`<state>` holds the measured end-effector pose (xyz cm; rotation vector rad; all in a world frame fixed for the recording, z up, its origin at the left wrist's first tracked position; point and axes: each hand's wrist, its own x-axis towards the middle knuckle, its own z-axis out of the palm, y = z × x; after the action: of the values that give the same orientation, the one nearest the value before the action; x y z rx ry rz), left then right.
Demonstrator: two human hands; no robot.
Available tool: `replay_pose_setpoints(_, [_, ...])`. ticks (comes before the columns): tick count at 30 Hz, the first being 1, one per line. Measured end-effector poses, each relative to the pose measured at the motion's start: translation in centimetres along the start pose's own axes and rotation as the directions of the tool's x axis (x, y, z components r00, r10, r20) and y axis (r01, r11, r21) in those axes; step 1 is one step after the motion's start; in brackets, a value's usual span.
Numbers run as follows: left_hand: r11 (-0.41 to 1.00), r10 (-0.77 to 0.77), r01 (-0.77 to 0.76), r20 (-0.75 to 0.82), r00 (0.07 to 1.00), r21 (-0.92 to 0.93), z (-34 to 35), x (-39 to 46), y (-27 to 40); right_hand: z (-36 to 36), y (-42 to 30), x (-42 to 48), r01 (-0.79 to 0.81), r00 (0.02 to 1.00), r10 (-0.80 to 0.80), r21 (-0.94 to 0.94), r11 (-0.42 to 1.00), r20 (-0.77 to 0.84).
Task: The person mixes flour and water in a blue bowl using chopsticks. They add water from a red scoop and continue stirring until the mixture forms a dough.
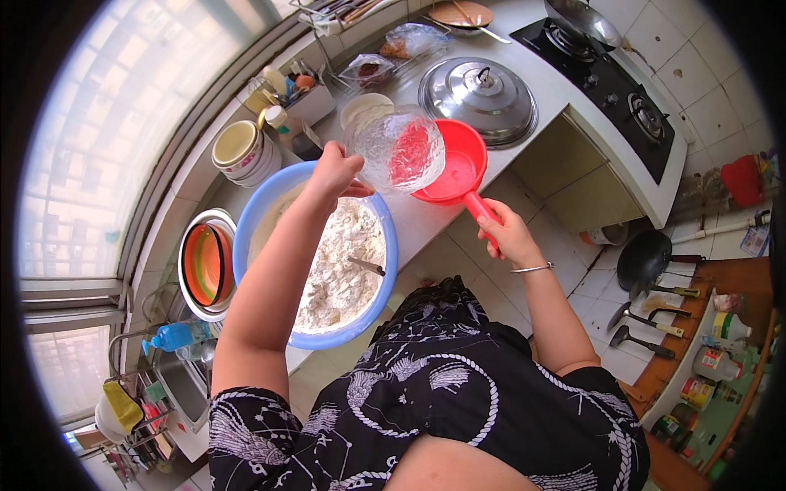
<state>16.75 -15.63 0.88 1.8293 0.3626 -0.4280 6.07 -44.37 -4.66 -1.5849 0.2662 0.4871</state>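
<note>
My left hand (339, 172) pinches the rim of a clear, textured bowl (399, 150), which tilts over the red plastic dipper (451, 175). The dipper's round cup lies partly behind the bowl. Its handle is gripped by my right hand (506, 230), with a bracelet at the wrist. Below my left forearm, a large blue-rimmed basin (393, 251) sits on the counter edge, holding flaky, floury dough (334, 279). A utensil with a dark tip (367, 266) sticks out of the dough. My left forearm hides part of the basin.
A lidded steel pan (479, 92) stands beyond the dipper, left of a black gas hob (589, 80) with a wok (583, 24). Stacked bowls (242, 150), a bottle (295, 132) and an orange bowl (206, 264) line the window side. A sink (184, 386) lies lower left.
</note>
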Motion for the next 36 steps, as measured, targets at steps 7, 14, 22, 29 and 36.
replay_pose_setpoints(7, [0.984,0.062,-0.049,-0.072,0.995,0.169,1.2,1.0,1.2,-0.1,0.2,0.6,-0.007,0.999,0.006,0.052,0.999,0.034])
replay_pose_setpoints(14, [0.916,0.114,-0.068,-0.094,0.989,0.394,1.9,2.0,2.1,-0.4,0.8,0.9,-0.039,0.999,0.036,0.073,0.997,0.039])
replay_pose_setpoints(22, [0.719,0.283,-0.157,-0.078,0.956,0.677,2.6,3.0,3.1,-0.8,2.4,1.6,-0.033,0.999,0.028,0.127,0.991,0.041])
replay_pose_setpoints(29, [0.471,0.464,-0.213,-0.035,0.885,0.856,3.2,4.8,3.1,-0.6,2.9,1.8,-0.023,0.999,0.016,0.159,0.987,0.049])
replay_pose_setpoints(36, [0.338,0.533,-0.233,0.019,0.846,0.912,4.1,4.1,4.8,-0.6,3.3,2.0,-0.01,0.998,-0.002,0.19,0.982,0.064])
